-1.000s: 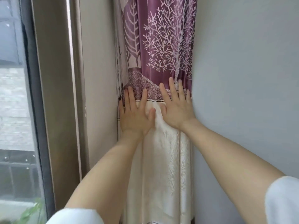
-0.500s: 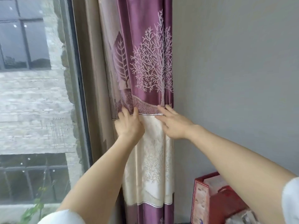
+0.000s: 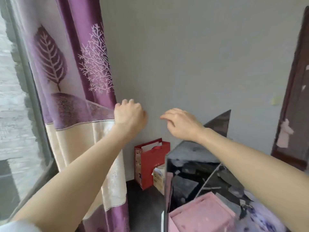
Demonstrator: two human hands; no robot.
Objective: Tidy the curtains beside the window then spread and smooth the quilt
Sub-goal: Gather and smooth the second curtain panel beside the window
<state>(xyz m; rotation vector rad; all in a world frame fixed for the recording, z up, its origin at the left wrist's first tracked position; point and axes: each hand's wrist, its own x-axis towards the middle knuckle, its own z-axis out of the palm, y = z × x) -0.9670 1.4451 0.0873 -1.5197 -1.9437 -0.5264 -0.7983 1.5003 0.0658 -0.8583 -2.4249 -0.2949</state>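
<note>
The curtain (image 3: pixel 73 101) hangs gathered against the corner between the window (image 3: pixel 11 114) and the grey wall (image 3: pixel 184 56), purple satin above a cream band, falling in long vertical folds almost to the dark floor. It looks a light, soft, glossy cloth, likely to slide under the palm, so it is best taken at the free edge near the seam, where the folds bunch and give something to pinch. The left hand (image 3: pixel 129 115) sits at that right-hand edge, just above the seam, fingers curled toward the fabric; whether they actually pinch the edge or only rest against it cannot be told from behind the knuckles. The right hand (image 3: pixel 181 122) hovers clear of the curtain in front of the wall, fingers relaxed and empty. Lower right, pink bedding (image 3: pixel 204 213) shows, possibly the quilt (too little visible to be sure), beside a red gift bag (image 3: pixel 151 163)
</note>
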